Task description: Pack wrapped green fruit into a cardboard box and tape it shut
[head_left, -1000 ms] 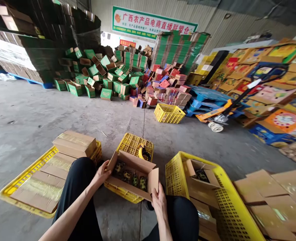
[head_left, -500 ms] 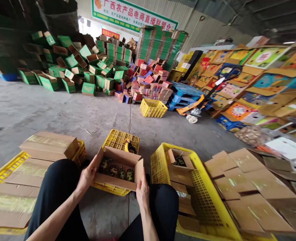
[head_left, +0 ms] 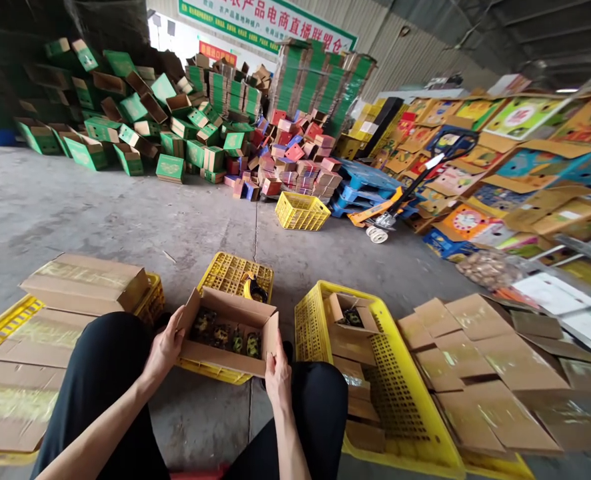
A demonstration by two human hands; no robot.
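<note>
An open cardboard box (head_left: 230, 361) is held between my two hands, over an upturned yellow crate (head_left: 235, 270). My left hand (head_left: 165, 343) grips its left end; my right hand (head_left: 278, 373) grips the right end. Several dark green and yellow mottled items (head_left: 237, 339) lie in a row inside; I cannot make out their kind. A yellow and black tape dispenser (head_left: 254, 289) rests on the upturned crate, just behind the box. To the right, a yellow crate (head_left: 425, 427) holds several small cardboard boxes, and one open box (head_left: 358, 319) there has similar dark items.
Taped cardboard boxes (head_left: 83, 283) sit on a yellow crate at the left. More closed boxes (head_left: 485, 373) are stacked at the right. Farther off are a yellow crate (head_left: 303, 212), an orange pallet jack (head_left: 383, 213), blue pallets (head_left: 363, 180) and a heap of green boxes (head_left: 170, 168).
The view has shifted slightly right and down, so most things sit a little farther left and higher. Both hands keep their hold on the box.
</note>
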